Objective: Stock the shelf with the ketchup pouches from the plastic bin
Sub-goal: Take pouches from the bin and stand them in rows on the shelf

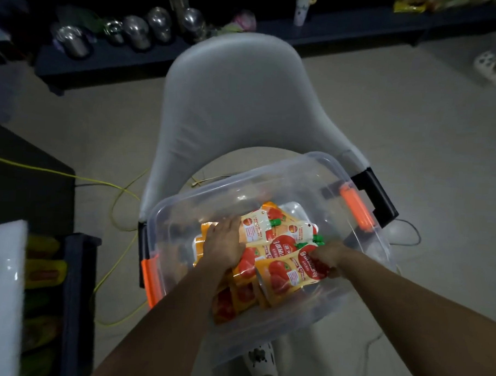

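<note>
A clear plastic bin (360, 249) with orange latches rests on the seat of a white chair. Inside lie several orange-and-red ketchup pouches (262, 225) with green caps, piled loosely. My left hand (223, 245) reaches into the bin and lies palm down on the pouches at the left of the pile, fingers closed around their tops. My right hand (324, 258) grips the upper edge of one ketchup pouch (287, 277) at the front right of the pile.
The white chair (236, 102) has its back facing away from me. A dark shelf (77, 294) at lower left holds yellow and green packets. A low dark shelf (110, 59) with shiny metal cups runs along the far wall. Yellow cable (118, 199) crosses the floor.
</note>
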